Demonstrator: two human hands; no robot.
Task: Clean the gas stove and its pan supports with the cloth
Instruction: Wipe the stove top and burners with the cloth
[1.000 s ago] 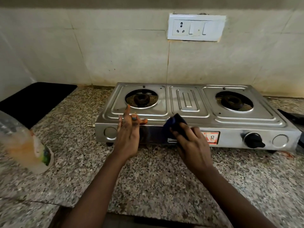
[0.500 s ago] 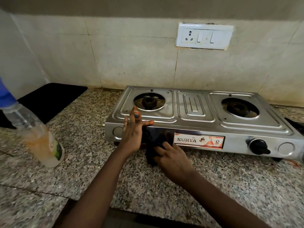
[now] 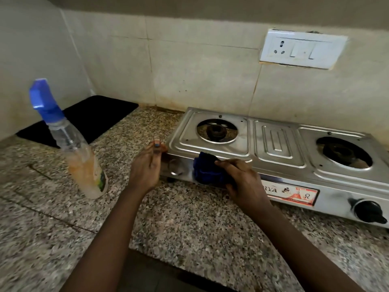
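Two hands: right hand (image 3: 244,182) bunches cloth (image 3: 207,170) against stove (image 3: 280,144); left hand (image 3: 145,165) flat, holding nothing.

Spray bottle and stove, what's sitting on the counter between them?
In the head view, only the left hand, fingers at the stove corner, lies between it and the spray bottle; otherwise bare granite counter.

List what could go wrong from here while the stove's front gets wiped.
1. The right hand wipes the cloth along the stove's front panel; farther along sits the black knob, which the cloth might turn.
2. The spray bottle stands close to the left hand; an elbow swing could topple it.
3. The left hand only braces the corner, so hard rubbing may slide the stove.
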